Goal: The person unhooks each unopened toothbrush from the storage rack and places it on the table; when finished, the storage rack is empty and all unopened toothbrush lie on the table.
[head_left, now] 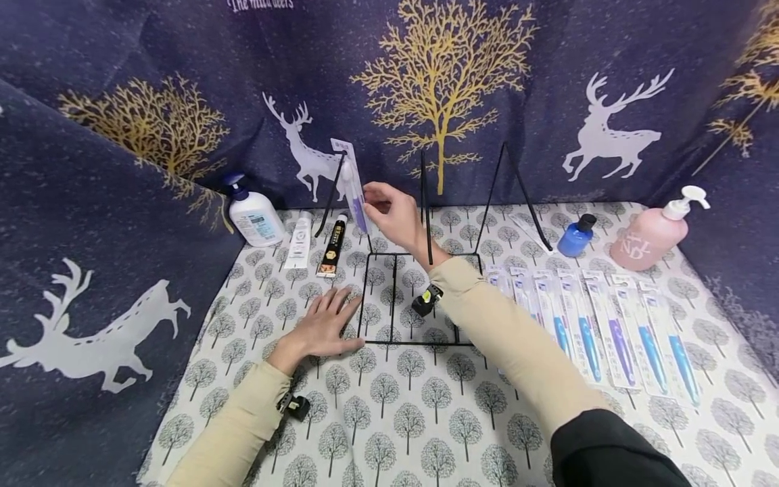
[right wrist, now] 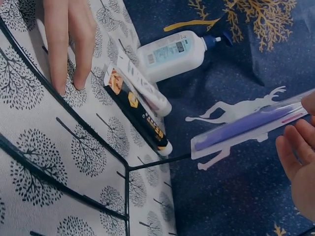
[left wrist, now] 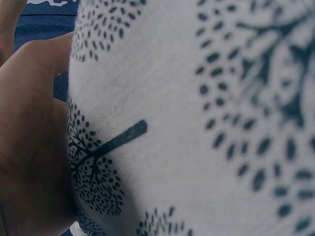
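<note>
My right hand (head_left: 395,213) is raised at the left prong of a black wire rack (head_left: 395,343). Its curled fingers pinch the edge of a packaged toothbrush (head_left: 355,193) with a purple handle. That pack stands tilted, its card top overlapping the prong's upper end in the head view. Against the dark backdrop, the right wrist view shows the purple handle (right wrist: 236,125) inside its clear plastic, fingers (right wrist: 300,140) at one side. Spread flat on the tablecloth, my left hand (head_left: 325,325) has its thumb by the rack's front left corner.
Left of the rack lie a black toothpaste tube (head_left: 333,247) and a white tube (head_left: 299,242), near a white pump bottle (head_left: 255,218). Several packaged toothbrushes (head_left: 587,331) lie in a row at right. Behind them stand a blue bottle (head_left: 575,237) and a pink pump bottle (head_left: 651,237).
</note>
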